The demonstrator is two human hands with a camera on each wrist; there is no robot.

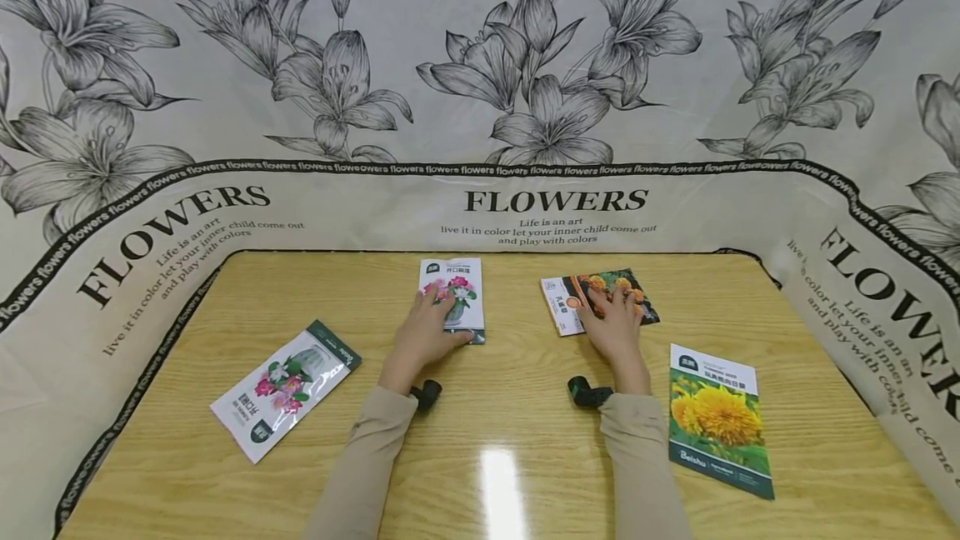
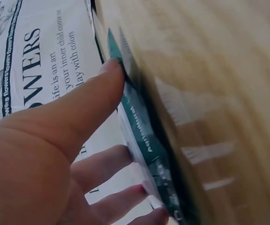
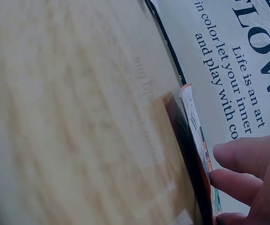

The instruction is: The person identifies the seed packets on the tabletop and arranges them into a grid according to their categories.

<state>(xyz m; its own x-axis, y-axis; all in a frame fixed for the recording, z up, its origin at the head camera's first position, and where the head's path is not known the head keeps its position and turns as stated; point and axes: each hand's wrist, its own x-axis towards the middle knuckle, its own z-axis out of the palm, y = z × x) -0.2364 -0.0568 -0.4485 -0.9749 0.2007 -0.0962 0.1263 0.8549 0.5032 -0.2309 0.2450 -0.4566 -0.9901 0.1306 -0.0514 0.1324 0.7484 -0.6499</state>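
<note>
My left hand [image 1: 422, 338] rests on a white seed packet [image 1: 468, 307] with pink flowers near the table's back edge. Seen from the left wrist, the thumb touches the packet's green end band [image 2: 142, 124], while the other fingers lie farther along its face. To the right, my right hand [image 1: 617, 333] lies across a seed packet [image 1: 558, 307] printed with orange flowers, which is turned sideways. In the right wrist view that packet [image 3: 194, 119] appears nearly edge-on, with fingertips touching its printed side. Both packets lie on the table, partly covered by the hands.
Another pink-flower packet [image 1: 287, 390] lies slanted at the left of the wooden table [image 1: 510, 407]. A yellow-flower packet [image 1: 720, 423] lies at the right, beside my forearm. Behind the table hangs a white flower-printed cloth [image 1: 375, 211]. Black wrist mounts show at both wrists.
</note>
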